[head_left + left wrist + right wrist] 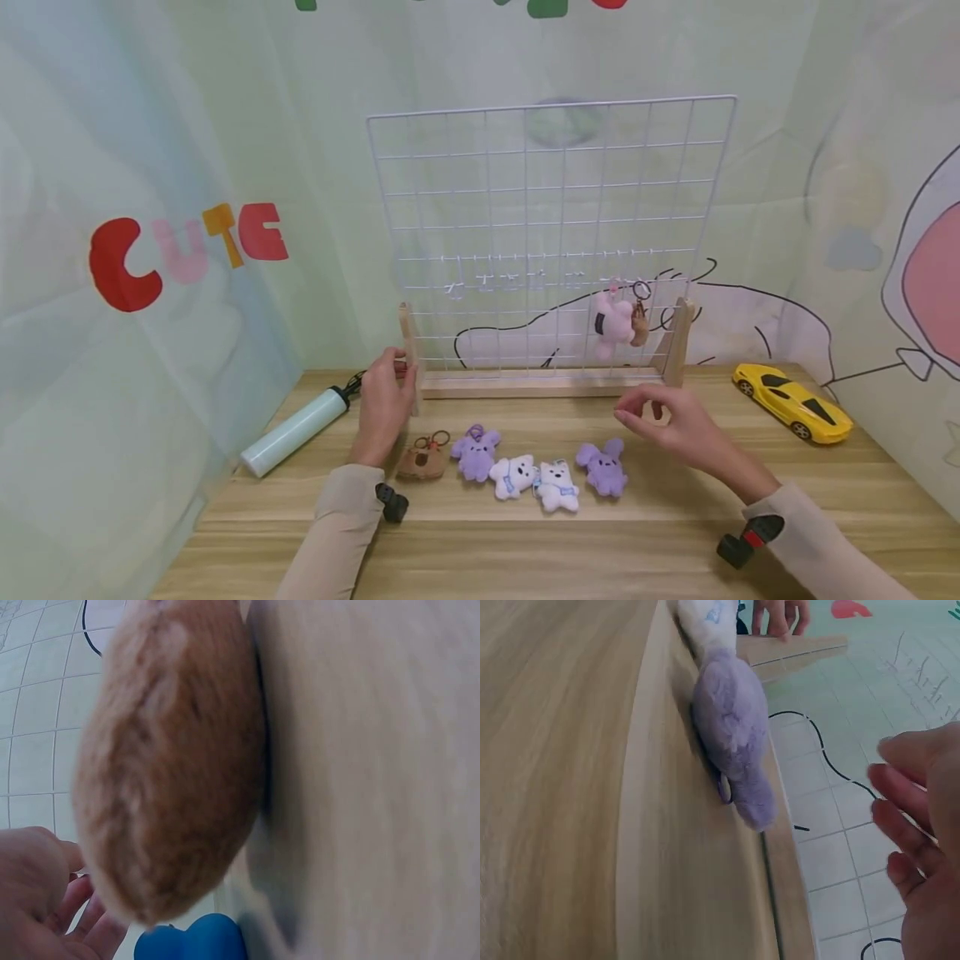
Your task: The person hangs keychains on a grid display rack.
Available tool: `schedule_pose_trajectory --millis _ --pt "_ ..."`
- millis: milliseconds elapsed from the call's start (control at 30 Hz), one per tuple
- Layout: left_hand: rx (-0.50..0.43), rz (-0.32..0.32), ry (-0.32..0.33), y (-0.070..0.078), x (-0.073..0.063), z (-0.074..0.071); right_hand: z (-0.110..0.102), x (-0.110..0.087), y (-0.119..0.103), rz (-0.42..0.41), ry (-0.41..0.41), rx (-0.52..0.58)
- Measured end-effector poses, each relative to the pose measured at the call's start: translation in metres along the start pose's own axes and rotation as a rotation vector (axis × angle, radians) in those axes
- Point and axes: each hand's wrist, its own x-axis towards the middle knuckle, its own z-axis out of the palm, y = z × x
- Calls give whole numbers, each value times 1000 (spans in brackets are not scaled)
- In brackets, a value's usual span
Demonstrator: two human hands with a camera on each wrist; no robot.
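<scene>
My left hand [385,404] grips the edge of the left wooden leg [408,333] of a white wire grid rack [543,225]. To the right of the rack's middle, my right hand [678,421] hovers above the table with loosely bent fingers and nothing in them. Nearest to it lies a purple plush keychain [603,468]. Further left come two white plush keychains [557,487], another purple one [476,456] and a brown one [422,461]. That brown plush [169,757] looms large in the left wrist view. A pink plush [613,323] and a brown plush [640,325] hang on the grid.
Several small clear hooks [510,282] run in a row along the grid. Left of my left hand lies a pale blue hand pump [300,429] with a black end. A yellow toy car [791,403] stands at the table's right side. Printed cloth [187,333] encloses the table.
</scene>
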Motion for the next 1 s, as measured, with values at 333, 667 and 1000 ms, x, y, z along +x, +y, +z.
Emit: schedule_pose_trajectory --millis 333,667,1000 --pt "17 -7 2 -1 -1 1 16 -7 9 -37 -349 52" --pt "21 -4 -2 1 -1 1 19 -13 11 10 -477 53" --pt "24 -6 -5 1 0 0 31 -9 -8 125 -408 -118"
